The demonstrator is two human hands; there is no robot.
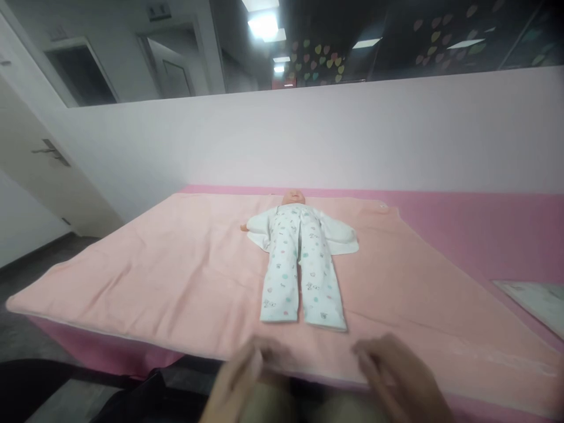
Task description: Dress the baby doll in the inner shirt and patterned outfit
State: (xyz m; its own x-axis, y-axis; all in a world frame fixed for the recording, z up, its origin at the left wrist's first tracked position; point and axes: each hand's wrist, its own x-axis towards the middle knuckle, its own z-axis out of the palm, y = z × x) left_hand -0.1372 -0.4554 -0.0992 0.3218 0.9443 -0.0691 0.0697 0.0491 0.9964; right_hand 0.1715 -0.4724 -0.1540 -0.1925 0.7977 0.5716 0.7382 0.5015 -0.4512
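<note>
A baby doll [294,196] lies on its back on a peach blanket [189,252], its head toward the wall. White baby pants with a small coloured print [284,264] lie spread flat over its body, legs toward me. Beneath them, a white top [339,232] spreads out at both sides, and one small doll hand shows at the left. My left hand [247,370] is at the blanket's near edge, blurred, loosely curved with thumb and fingers apart. My right hand [392,367], blurred too, hovers opposite in a similar loose shape. Neither holds anything visible, and both are apart from the pants.
The blanket covers a pink padded platform [458,229] against a white wall [335,135] with dark windows above. At the right edge lies a pale patterned flat item [535,296]. A white door [39,153] stands at the left. My knees show below the near edge.
</note>
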